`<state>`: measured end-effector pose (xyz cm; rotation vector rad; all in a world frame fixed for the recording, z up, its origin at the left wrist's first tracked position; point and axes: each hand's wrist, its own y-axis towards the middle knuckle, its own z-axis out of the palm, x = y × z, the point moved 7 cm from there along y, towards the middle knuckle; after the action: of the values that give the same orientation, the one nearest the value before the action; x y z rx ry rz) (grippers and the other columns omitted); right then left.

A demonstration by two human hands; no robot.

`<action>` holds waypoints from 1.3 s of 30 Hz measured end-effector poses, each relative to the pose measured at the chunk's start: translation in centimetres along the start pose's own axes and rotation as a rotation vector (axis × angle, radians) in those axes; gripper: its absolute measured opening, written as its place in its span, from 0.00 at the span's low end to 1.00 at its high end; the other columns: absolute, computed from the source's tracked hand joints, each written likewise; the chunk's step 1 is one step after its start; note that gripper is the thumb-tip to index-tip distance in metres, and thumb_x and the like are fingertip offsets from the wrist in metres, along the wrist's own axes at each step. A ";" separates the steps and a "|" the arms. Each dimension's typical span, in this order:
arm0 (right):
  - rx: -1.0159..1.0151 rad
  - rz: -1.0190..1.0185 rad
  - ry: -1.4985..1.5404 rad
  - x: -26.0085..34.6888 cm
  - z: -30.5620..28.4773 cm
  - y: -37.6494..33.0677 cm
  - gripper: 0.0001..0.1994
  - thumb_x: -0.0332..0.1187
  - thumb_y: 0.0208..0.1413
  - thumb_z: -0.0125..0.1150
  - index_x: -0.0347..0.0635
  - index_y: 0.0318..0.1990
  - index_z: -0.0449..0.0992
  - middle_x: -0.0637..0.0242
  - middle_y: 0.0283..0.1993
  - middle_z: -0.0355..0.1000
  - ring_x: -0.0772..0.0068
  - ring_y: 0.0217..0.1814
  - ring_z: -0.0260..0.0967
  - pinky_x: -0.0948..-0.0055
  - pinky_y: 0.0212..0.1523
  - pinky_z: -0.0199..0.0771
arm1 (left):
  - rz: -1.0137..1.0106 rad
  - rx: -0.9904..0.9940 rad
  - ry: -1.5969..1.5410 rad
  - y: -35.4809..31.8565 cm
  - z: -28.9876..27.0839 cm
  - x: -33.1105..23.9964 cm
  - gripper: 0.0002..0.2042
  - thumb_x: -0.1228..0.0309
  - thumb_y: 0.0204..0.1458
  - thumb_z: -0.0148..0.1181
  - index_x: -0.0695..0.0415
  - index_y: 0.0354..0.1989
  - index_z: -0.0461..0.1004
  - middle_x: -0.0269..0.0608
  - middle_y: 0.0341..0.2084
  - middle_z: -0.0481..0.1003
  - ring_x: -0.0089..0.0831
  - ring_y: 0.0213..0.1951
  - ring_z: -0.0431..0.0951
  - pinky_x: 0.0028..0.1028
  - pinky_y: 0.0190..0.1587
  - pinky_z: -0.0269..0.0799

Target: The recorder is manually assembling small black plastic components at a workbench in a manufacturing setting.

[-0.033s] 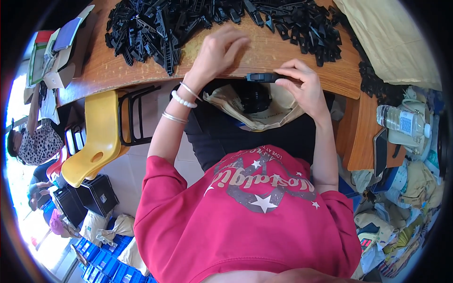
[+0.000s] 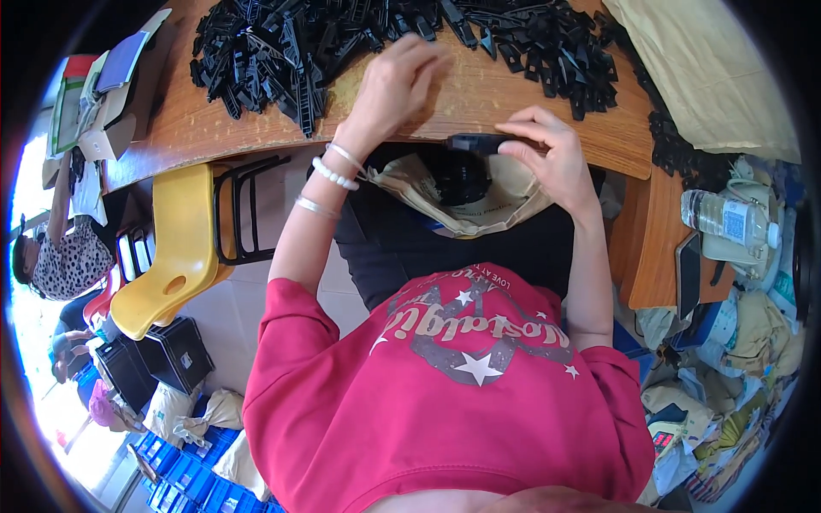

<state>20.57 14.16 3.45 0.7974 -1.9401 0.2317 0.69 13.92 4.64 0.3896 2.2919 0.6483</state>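
Observation:
My right hand pinches one end of an elongated black plastic part between thumb and fingers. The part lies level at the table's near edge, above an open paper bag on my lap. Inside the bag are dark pieces, too dim to make out singly. Over the table, my left hand is slightly blurred, thumb and fingers apart, nothing visible between them. It is close to a heap of black plastic parts, some long and ladder-like. Smaller black parts are heaped beyond my right hand.
A wooden table curves across the front. Brown paper covers its far right. A plastic bottle and a phone are at the right. A yellow chair stands left. Behind it are blue crates and another person.
My left hand has shifted slightly away from me, toward the heap. The black part in my right hand has turned a little, so its slotted face no longer shows.

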 end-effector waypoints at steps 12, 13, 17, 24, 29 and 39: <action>-0.526 -0.042 -0.586 -1.3 1.1 8.1 0.10 0.35 0.47 0.68 0.43 0.36 0.83 0.64 0.36 0.75 0.60 0.44 0.68 0.62 0.45 0.62 | 0.335 -0.048 0.563 3.1 1.9 -0.3 0.14 0.75 0.40 0.59 0.55 0.39 0.73 0.36 0.27 0.70 0.34 0.30 0.74 0.31 0.35 0.71; -0.493 -0.073 -0.549 -1.3 1.4 7.8 0.10 0.35 0.47 0.68 0.41 0.37 0.82 0.63 0.36 0.73 0.60 0.44 0.66 0.61 0.46 0.60 | 0.325 -0.043 0.523 2.3 1.4 -0.6 0.18 0.77 0.40 0.60 0.55 0.44 0.74 0.36 0.29 0.70 0.34 0.30 0.74 0.31 0.34 0.71; -0.486 -0.205 -0.644 -0.2 1.8 6.8 0.11 0.34 0.49 0.67 0.40 0.39 0.81 0.65 0.38 0.73 0.61 0.45 0.65 0.60 0.47 0.58 | 0.257 0.043 0.402 -1.2 0.2 -2.5 0.21 0.80 0.40 0.59 0.56 0.47 0.73 0.40 0.31 0.72 0.37 0.32 0.75 0.30 0.33 0.72; -0.511 -0.287 -0.759 0.4 1.4 4.9 0.15 0.35 0.48 0.68 0.42 0.44 0.78 0.69 0.42 0.72 0.66 0.50 0.64 0.62 0.49 0.56 | 0.152 0.116 0.214 -3.4 -0.2 -3.5 0.13 0.81 0.45 0.59 0.59 0.42 0.73 0.44 0.36 0.72 0.43 0.38 0.73 0.35 0.40 0.71; -0.442 -0.260 -0.843 -0.1 1.8 6.3 0.16 0.37 0.47 0.70 0.42 0.44 0.78 0.71 0.42 0.72 0.69 0.49 0.65 0.65 0.48 0.56 | 0.010 0.087 0.029 -3.9 -0.4 -2.7 0.14 0.81 0.46 0.61 0.60 0.43 0.73 0.45 0.37 0.72 0.42 0.37 0.74 0.33 0.41 0.71; -0.521 -0.375 -0.238 1.5 -0.1 2.3 0.09 0.28 0.60 0.53 0.39 0.46 0.76 0.64 0.26 0.71 0.73 0.23 0.66 0.73 0.24 0.65 | 0.001 0.077 0.034 -3.6 0.6 -3.1 0.11 0.77 0.45 0.65 0.63 0.39 0.77 0.42 0.34 0.73 0.40 0.37 0.72 0.33 0.40 0.70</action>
<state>18.81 15.31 5.19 0.8367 -1.8967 -0.5953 2.91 9.77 4.01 0.4187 2.3540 0.5722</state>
